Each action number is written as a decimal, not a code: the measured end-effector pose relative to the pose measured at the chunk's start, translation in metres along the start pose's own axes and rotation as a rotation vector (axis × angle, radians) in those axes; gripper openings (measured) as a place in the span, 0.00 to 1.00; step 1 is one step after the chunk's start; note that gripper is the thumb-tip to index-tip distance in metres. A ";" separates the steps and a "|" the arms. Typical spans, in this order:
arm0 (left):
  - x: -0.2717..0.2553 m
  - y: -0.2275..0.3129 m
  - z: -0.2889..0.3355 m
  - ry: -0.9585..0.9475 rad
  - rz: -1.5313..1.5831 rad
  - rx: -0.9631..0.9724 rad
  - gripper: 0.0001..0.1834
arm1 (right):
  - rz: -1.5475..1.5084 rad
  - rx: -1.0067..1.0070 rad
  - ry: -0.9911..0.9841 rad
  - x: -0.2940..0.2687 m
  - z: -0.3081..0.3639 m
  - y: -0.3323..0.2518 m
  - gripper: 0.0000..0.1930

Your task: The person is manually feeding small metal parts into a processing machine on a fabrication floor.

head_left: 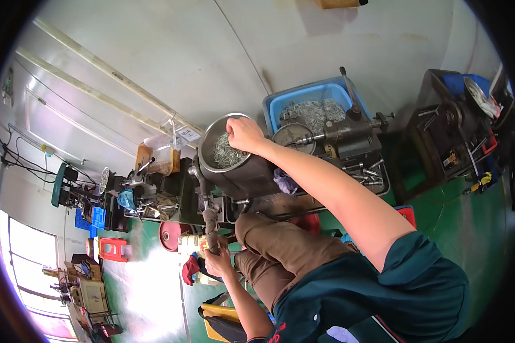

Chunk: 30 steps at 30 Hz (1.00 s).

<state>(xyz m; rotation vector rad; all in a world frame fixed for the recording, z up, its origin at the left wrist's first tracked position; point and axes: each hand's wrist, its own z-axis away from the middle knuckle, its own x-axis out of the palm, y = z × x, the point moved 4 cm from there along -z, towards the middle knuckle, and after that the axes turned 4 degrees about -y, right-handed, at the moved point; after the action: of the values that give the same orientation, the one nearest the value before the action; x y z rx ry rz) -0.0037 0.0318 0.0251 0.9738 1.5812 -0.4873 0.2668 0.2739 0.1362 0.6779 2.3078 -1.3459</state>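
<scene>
My right hand [246, 135] reaches over the rim of a round steel bowl [209, 127], its fingers curled down at the heap of small, thin metal pins [228, 151] inside. The fingertips are partly hidden, so what they pinch does not show. Lower down, my left hand [218, 262] is closed around the lower end of a machine lever [210, 222] with a grey-brown wrapped grip. The lever rises to a metal joint beside the bowl. Right of the bowl, a bench machine [346, 134] carries a spindle and a round dish.
Behind the machine stands a blue tub [277, 108] of metal parts. A purple rag [285, 182] hangs beside the bowl. Loose metal tools [367, 174] lie in the machine's tray. More machines [440, 128] stand at right. A red stool [113, 250] is on the green floor at left.
</scene>
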 end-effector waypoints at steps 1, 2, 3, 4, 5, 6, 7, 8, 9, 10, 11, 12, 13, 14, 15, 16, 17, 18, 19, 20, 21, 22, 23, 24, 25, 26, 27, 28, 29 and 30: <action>-0.001 0.000 0.000 -0.002 0.006 0.004 0.15 | -0.001 -0.001 -0.008 0.002 0.000 0.001 0.07; -0.001 0.001 0.003 -0.010 -0.010 -0.019 0.15 | 0.002 -0.005 -0.009 0.004 0.001 0.003 0.07; 0.000 0.002 0.001 -0.018 -0.024 -0.017 0.15 | -0.005 0.009 -0.014 0.008 -0.001 0.005 0.07; 0.001 0.004 0.002 -0.026 -0.027 -0.016 0.15 | -0.013 -0.018 0.013 0.005 0.000 0.006 0.06; 0.003 0.007 0.002 -0.037 -0.030 -0.015 0.16 | -0.020 -0.044 0.038 0.003 0.000 0.008 0.06; 0.003 0.006 0.000 -0.026 -0.009 -0.028 0.17 | -0.006 -0.066 0.067 0.005 -0.001 0.008 0.05; 0.000 0.006 0.000 -0.025 0.017 -0.010 0.18 | 0.006 -0.085 0.089 0.008 -0.003 0.008 0.04; 0.001 0.001 -0.002 -0.044 -0.011 -0.002 0.18 | 0.009 -0.072 0.062 0.010 -0.004 0.005 0.04; 0.001 -0.004 -0.005 -0.044 0.019 0.037 0.18 | 0.010 -0.064 0.034 0.010 -0.008 0.001 0.05; -0.001 -0.003 -0.004 -0.038 0.047 0.071 0.18 | 0.002 -0.064 0.023 0.011 -0.010 0.004 0.05; 0.002 -0.003 -0.007 -0.030 0.089 0.127 0.18 | 0.002 -0.066 0.022 0.008 -0.012 0.008 0.07; 0.000 -0.005 -0.008 -0.056 0.115 0.133 0.19 | -0.002 -0.070 0.005 0.008 -0.013 0.005 0.07; -0.002 -0.004 -0.008 -0.080 0.156 0.153 0.19 | 0.006 -0.075 0.003 0.004 -0.013 0.006 0.08; -0.002 -0.006 -0.004 -0.080 0.158 0.136 0.19 | -0.033 -0.067 0.009 0.003 -0.013 0.008 0.07; -0.002 -0.007 -0.004 -0.095 0.116 0.102 0.17 | -0.114 -0.051 -0.002 0.000 -0.012 0.008 0.07; -0.001 -0.007 -0.004 -0.108 0.076 0.070 0.16 | -0.217 -0.033 -0.027 0.002 -0.014 0.012 0.08; -0.001 -0.010 -0.004 -0.097 0.083 0.064 0.16 | -0.319 -0.016 -0.050 0.002 -0.017 0.015 0.09; 0.003 -0.015 -0.002 -0.086 0.111 0.055 0.16 | -0.316 -0.028 -0.048 -0.004 -0.017 0.017 0.09; 0.002 -0.015 0.000 -0.072 0.141 0.048 0.16 | -0.382 0.043 -0.038 -0.013 -0.017 0.024 0.10; 0.001 -0.016 0.001 -0.080 0.146 0.022 0.16 | -0.447 0.114 -0.026 -0.023 -0.018 0.030 0.11; 0.000 -0.017 0.003 -0.069 0.156 0.022 0.16 | -0.442 0.115 0.045 -0.036 -0.017 0.039 0.12; 0.001 -0.019 0.004 -0.066 0.162 0.008 0.16 | -0.439 0.116 0.119 -0.047 -0.016 0.052 0.13; 0.003 -0.016 0.003 -0.069 0.176 0.009 0.16 | -0.359 0.143 0.147 -0.064 -0.014 0.069 0.13; 0.002 -0.014 0.005 -0.056 0.162 0.001 0.16 | -0.299 0.176 0.143 -0.071 -0.009 0.082 0.12; 0.003 -0.016 0.005 -0.056 0.176 0.007 0.16 | -0.253 0.207 0.046 -0.072 -0.003 0.098 0.11; 0.002 -0.014 0.004 -0.057 0.176 0.002 0.16 | -0.202 0.241 -0.046 -0.072 0.001 0.113 0.11; 0.001 -0.013 0.005 -0.061 0.173 -0.006 0.16 | -0.201 0.242 -0.035 -0.074 0.007 0.119 0.11; 0.000 -0.012 0.005 -0.059 0.175 0.003 0.16 | -0.165 0.258 -0.140 -0.070 0.017 0.121 0.11; -0.001 -0.012 0.005 -0.064 0.177 -0.007 0.16 | -0.129 0.276 -0.245 -0.064 0.025 0.124 0.11; -0.001 -0.012 0.006 -0.072 0.179 -0.017 0.16 | -0.162 0.287 -0.263 -0.062 0.030 0.127 0.11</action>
<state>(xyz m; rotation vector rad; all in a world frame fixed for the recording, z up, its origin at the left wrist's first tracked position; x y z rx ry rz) -0.0098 0.0203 0.0226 1.0620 1.4170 -0.3798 0.3928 0.2882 0.0676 0.3721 2.0163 -1.7478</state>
